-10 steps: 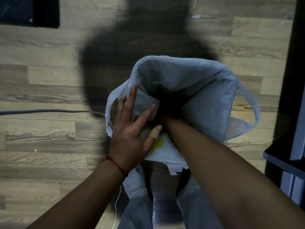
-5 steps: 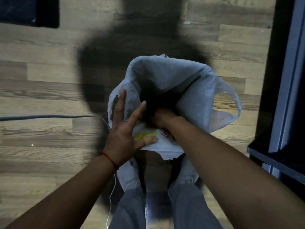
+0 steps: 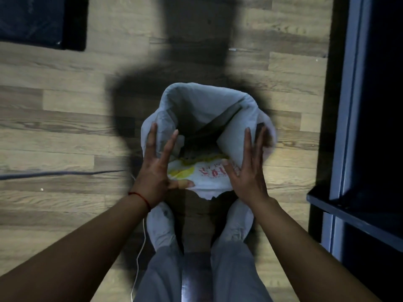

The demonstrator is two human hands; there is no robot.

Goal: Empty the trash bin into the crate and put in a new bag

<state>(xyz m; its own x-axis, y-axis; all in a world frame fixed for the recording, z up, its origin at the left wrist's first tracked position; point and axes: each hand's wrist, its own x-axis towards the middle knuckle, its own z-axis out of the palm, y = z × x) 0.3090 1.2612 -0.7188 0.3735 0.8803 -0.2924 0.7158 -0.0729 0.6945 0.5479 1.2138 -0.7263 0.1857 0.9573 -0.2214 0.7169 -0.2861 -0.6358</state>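
Observation:
A white plastic bag (image 3: 209, 99) with red and yellow print lines a dark trash bin (image 3: 218, 125) on the wooden floor, just ahead of my feet. The bag's mouth stands wide, folded outward over the bin's rim; the inside is dark. My left hand (image 3: 157, 168) lies flat against the bag's near left side with fingers spread, its bandaged thumb on the printed front fold. My right hand (image 3: 247, 168) presses the near right side in the same way, thumb at the bag's edge. Neither hand holds anything. No crate is in view.
Dark furniture (image 3: 370, 127) with a low shelf stands close on the right. A dark mat (image 3: 41, 20) lies at the top left. A grey cable (image 3: 54, 174) crosses the floor on the left, and a thin white cord (image 3: 141, 243) runs past my left shoe (image 3: 160, 227).
My right hand has come out of the bag's inside and now rests on its right outer side. The bag's right handle loop has been drawn down around the rim.

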